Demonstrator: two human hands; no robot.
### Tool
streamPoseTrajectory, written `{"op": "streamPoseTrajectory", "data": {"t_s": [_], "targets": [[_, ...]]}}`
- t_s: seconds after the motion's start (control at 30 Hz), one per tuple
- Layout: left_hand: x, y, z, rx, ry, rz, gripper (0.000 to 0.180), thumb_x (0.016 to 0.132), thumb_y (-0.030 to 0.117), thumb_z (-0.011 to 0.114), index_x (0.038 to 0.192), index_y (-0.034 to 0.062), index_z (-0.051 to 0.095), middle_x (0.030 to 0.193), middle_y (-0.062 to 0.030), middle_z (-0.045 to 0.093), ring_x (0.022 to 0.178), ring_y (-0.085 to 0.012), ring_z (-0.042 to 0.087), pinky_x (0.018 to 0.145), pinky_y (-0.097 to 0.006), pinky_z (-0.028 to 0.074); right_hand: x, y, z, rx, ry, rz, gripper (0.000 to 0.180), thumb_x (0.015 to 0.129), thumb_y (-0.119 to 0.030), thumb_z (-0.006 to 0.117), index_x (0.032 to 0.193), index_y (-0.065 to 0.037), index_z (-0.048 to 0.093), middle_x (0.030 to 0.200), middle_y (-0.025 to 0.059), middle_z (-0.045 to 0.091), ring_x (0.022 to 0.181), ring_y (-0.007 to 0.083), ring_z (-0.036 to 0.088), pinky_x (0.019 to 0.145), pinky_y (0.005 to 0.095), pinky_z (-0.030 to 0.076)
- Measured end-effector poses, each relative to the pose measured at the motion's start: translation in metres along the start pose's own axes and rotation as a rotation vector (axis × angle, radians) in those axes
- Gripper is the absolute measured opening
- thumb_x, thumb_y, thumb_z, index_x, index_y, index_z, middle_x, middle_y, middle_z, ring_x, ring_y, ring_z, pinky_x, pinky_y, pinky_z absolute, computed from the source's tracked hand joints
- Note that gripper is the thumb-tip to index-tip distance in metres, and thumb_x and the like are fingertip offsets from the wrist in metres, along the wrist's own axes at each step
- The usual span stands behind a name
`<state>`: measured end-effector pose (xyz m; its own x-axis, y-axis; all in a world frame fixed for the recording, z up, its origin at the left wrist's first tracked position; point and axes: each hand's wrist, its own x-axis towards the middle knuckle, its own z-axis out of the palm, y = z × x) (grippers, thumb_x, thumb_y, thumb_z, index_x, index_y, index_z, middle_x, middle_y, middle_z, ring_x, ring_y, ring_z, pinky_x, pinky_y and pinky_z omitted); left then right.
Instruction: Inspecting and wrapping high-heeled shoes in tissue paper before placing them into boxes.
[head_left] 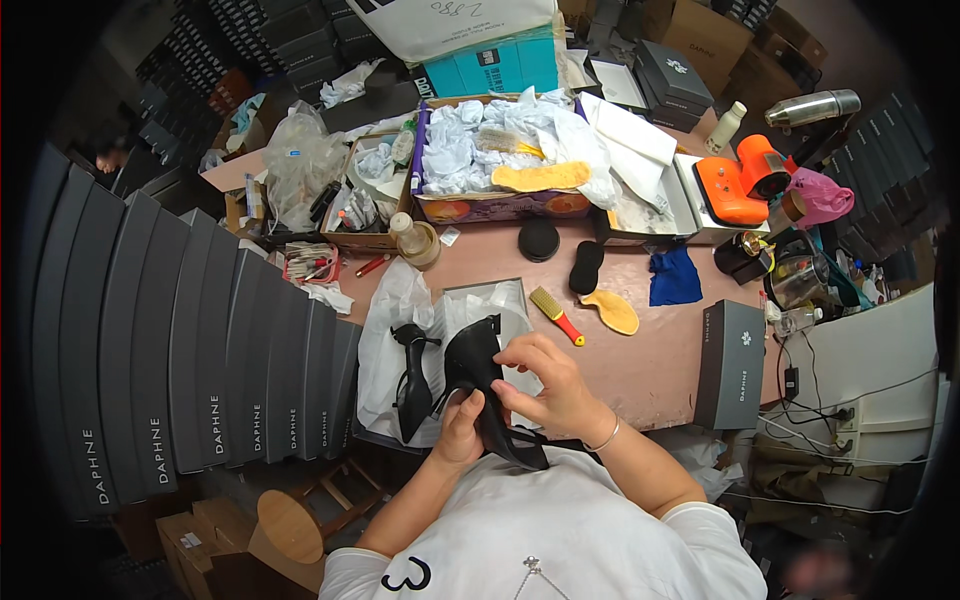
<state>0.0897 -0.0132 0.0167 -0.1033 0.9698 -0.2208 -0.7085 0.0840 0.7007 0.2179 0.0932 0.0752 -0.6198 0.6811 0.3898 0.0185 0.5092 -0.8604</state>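
Close to the body, both hands grip a black high-heeled shoe (490, 385) above the table (650, 360) edge: the left hand (460, 430) wraps its rear part from below, and the right hand (545, 385) curls over it, fingertips pinching the upper. Just beyond, the matching shoe (412, 385) lies on white tissue beside an open shoebox (480, 295) lined with paper. Farther off, a cardboard tray (500, 205) holds crumpled tissue and a yellow insole (540, 177).

Pink table (660, 355) with brush (556, 315), insole (612, 311), blue cloth (674, 277)
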Motion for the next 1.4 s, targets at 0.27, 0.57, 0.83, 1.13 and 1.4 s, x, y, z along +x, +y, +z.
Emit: {"op": "streamPoseTrajectory", "data": {"t_s": [0.27,0.57,0.83,1.13,1.4], "targets": [[0.003,-0.007,-0.012,-0.01,-0.104,-0.074,0.047,0.089,0.049,0.057,0.105,0.0053,0.054,0.084,-0.0051,0.057,0.066,-0.015,0.056,0.057,-0.028,0.046,0.018,0.022,-0.013,0.033,-0.127,0.02,0.02,0.07,0.003,0.067,0.087,-0.001,0.059,0.082,0.0082,0.058,0.073,0.019,0.059,0.067,0.029,0.05],[0.002,-0.008,-0.019,-0.04,-0.105,-0.079,0.047,0.089,0.05,0.056,0.106,0.0058,0.054,0.085,-0.005,0.056,0.066,-0.0154,0.056,0.058,-0.029,0.046,0.021,0.027,-0.011,0.004,-0.105,0.038,0.02,0.07,0.002,0.067,0.088,-0.001,0.059,0.081,0.0075,0.059,0.072,0.0166,0.06,0.067,0.0286,0.049],[0.005,-0.005,-0.012,-0.005,-0.063,-0.076,0.047,0.089,0.052,0.055,0.1,0.0065,0.056,0.066,-0.0058,0.053,0.064,-0.0169,0.054,0.06,-0.027,0.044,0.025,0.022,-0.009,0.029,-0.202,0.005,0.022,0.072,0.001,0.068,0.092,-0.001,0.058,0.088,0.0071,0.056,0.076,0.0174,0.056,0.066,0.0271,0.048],[0.016,0.003,-0.01,0.247,0.067,0.024,0.033,0.09,0.034,0.059,0.103,0.0034,0.057,0.081,-0.0077,0.061,0.073,-0.0154,0.057,0.07,-0.027,0.047,0.007,0.035,-0.013,0.304,0.036,0.368,0.033,0.092,-0.011,0.056,0.122,-0.001,0.049,0.11,0.0098,0.057,0.094,0.0148,0.06,0.08,0.0286,0.049],[0.031,0.054,0.014,1.662,-0.15,0.102,0.027,0.079,0.02,0.065,0.092,-0.0023,0.057,0.079,-0.019,0.063,0.074,-0.0371,0.063,0.065,-0.043,0.049,-0.005,0.056,-0.043,0.89,-0.121,0.804,0.056,0.097,-0.037,0.049,0.14,-0.006,0.032,0.119,0.0141,0.056,0.1,0.0206,0.061,0.079,0.0378,0.054]]}}
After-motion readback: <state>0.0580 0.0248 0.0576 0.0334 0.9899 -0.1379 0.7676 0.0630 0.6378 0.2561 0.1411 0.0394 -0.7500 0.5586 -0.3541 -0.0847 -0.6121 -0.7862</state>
